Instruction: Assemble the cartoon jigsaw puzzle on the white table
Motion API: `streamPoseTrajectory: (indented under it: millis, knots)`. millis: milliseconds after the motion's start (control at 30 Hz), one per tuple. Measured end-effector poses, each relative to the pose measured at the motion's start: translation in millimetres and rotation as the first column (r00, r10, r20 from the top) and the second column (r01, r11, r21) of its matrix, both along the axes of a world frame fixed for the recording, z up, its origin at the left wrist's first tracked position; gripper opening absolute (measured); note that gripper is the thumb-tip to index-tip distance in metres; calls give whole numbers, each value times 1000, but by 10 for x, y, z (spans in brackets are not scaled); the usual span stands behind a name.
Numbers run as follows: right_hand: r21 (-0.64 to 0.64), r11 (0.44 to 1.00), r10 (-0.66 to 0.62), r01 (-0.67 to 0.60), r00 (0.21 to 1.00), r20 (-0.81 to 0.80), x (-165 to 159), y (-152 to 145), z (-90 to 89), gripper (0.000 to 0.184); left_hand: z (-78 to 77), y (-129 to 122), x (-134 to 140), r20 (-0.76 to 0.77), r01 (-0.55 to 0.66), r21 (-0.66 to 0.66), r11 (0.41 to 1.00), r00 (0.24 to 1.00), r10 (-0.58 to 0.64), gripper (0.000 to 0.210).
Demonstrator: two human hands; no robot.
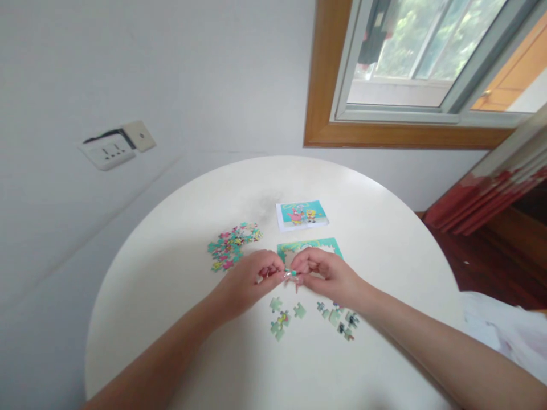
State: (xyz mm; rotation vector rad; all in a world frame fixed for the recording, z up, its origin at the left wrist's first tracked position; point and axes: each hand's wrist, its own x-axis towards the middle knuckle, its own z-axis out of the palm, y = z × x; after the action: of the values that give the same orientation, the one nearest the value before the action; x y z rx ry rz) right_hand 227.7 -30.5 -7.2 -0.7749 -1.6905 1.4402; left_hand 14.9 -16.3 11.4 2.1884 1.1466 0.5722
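Note:
My left hand and my right hand meet over the table, fingertips pinched around small jigsaw puzzle pieces with teal and pale parts. How these pieces fit together is too small to tell. Just behind my hands lies a partly assembled puzzle with a teal border, its near part hidden by my fingers. A group of loose pale-green pieces lies in front of my hands. More loose pieces rest near my right wrist, some with dark marks.
A heap of colourful puzzle pieces lies left of the assembled part. Farther back is a reference picture with cartoon figures. The round white table stands against a wall with a socket; a window is at the right.

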Motion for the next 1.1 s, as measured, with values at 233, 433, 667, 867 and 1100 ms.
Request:
streamPoseTrajectory:
  millis: [233, 433, 667, 867, 1100]
  knots:
    - [-138, 990, -34, 20, 994, -101, -7, 70, -95, 21, 34, 24, -64, 7, -20, 55, 998, 1000, 20, 33]
    - [-75, 979, -181, 187, 980, 80, 266, 152, 161, 23, 35, 27, -57, -49, 15, 67, 998, 999, -11, 34]
    - [34, 867, -488, 497, 835, 253, 965, 92, 469, 31, 25, 39, -46, -74, 57, 101, 993, 996, -50, 34]
    - [70, 881, -446, 468, 774, 449, 1137, -46, 78, 27, 52, 33, -83, -78, 50, 116, 992, 996, -41, 35]
    - [77, 914, -384, 398, 791, 476, 1064, -21, -19, 23, 24, 52, -107, -95, 62, 117, 991, 994, -51, 34]
